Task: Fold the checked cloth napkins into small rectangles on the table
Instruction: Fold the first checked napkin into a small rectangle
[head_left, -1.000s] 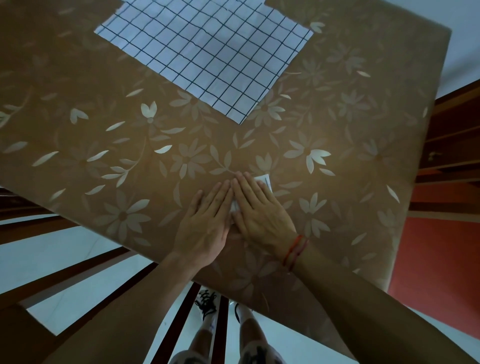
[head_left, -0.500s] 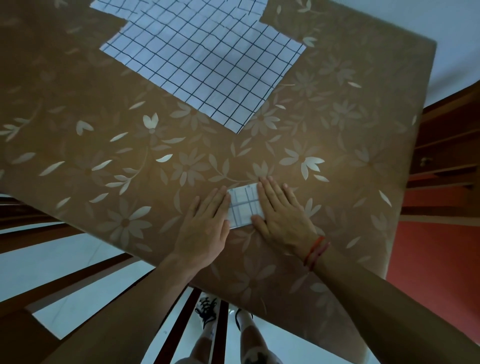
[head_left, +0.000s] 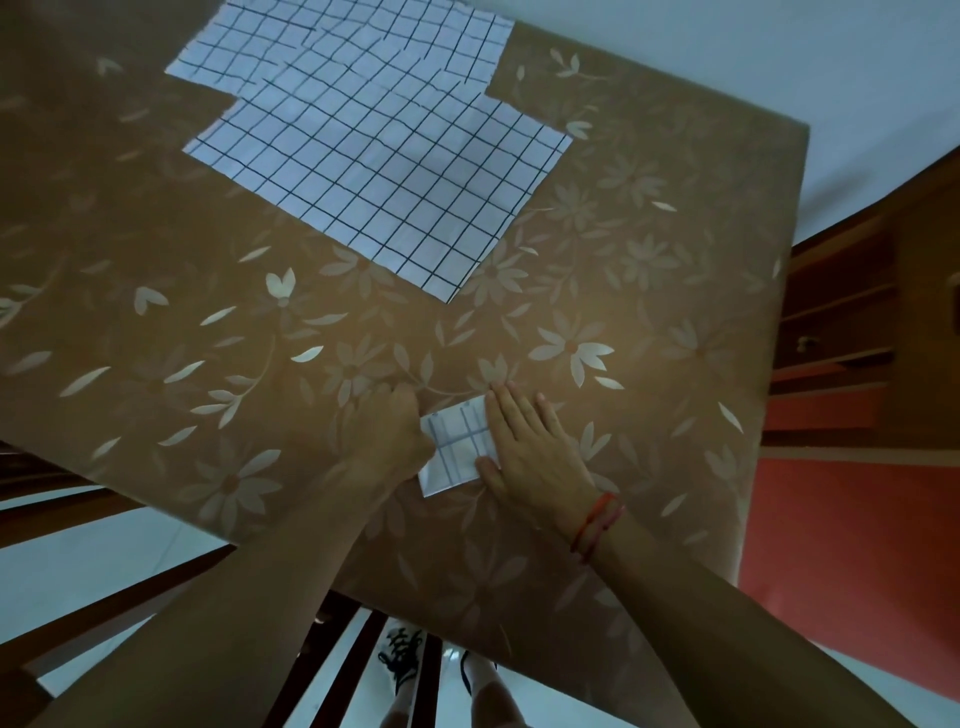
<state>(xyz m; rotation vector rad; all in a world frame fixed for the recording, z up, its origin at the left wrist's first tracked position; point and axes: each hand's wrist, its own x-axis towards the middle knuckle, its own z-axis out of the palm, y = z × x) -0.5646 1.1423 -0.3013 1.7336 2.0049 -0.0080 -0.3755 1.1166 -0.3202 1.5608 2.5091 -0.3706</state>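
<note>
A small folded checked napkin (head_left: 457, 448) lies near the front edge of the brown flowered table (head_left: 649, 291). My left hand (head_left: 387, 434) is at the napkin's left edge with its fingers curled in, and it seems to pinch that edge. Flat with straight fingers, my right hand (head_left: 537, 452) presses on the napkin's right edge. A large unfolded checked napkin (head_left: 374, 176) is spread out at the back of the table. It partly overlaps a second unfolded napkin (head_left: 343, 44) behind it.
The table's front edge runs just below my wrists. Dark wooden chair slats (head_left: 332, 670) and my feet show beneath it. A wooden cabinet (head_left: 852, 322) and a red floor (head_left: 841, 525) are to the right.
My hands have slid apart off the folded napkin and uncovered it. My left hand's fingers have curled in at its left edge. The view has shifted so the table appears lower.
</note>
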